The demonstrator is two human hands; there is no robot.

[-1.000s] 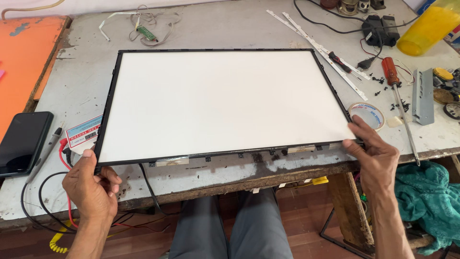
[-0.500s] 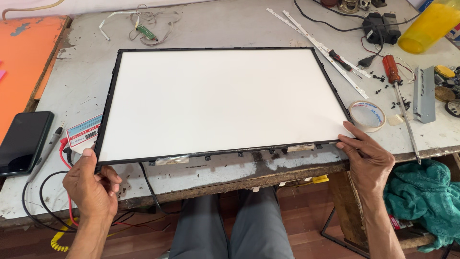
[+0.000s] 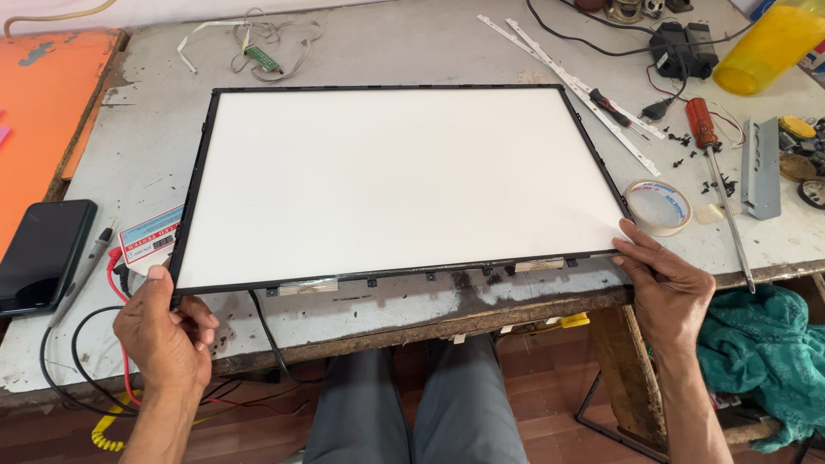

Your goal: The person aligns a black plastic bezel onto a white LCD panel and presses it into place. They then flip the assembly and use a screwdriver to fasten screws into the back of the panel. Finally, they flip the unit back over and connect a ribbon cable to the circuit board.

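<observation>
A large flat white panel [image 3: 404, 180] in a thin black frame lies on a worn grey workbench [image 3: 387, 34]. My left hand [image 3: 165, 331] grips the panel's near left corner, thumb on the frame. My right hand [image 3: 666, 279] holds the near right corner, fingers curled at the edge. Small black clips and a thin black cable hang from the panel's near edge.
A black phone [image 3: 43, 253] and a probe with red and black leads lie at the left, by an orange board [image 3: 43, 103]. On the right lie a tape roll [image 3: 659, 206], a red-handled screwdriver [image 3: 713, 163], white strips, a grey metal bracket, a yellow container [image 3: 765, 43]. A teal cloth sits below right.
The panel has shifted slightly; my right hand has slid along the near right corner toward the bench edge. My left hand keeps its grip.
</observation>
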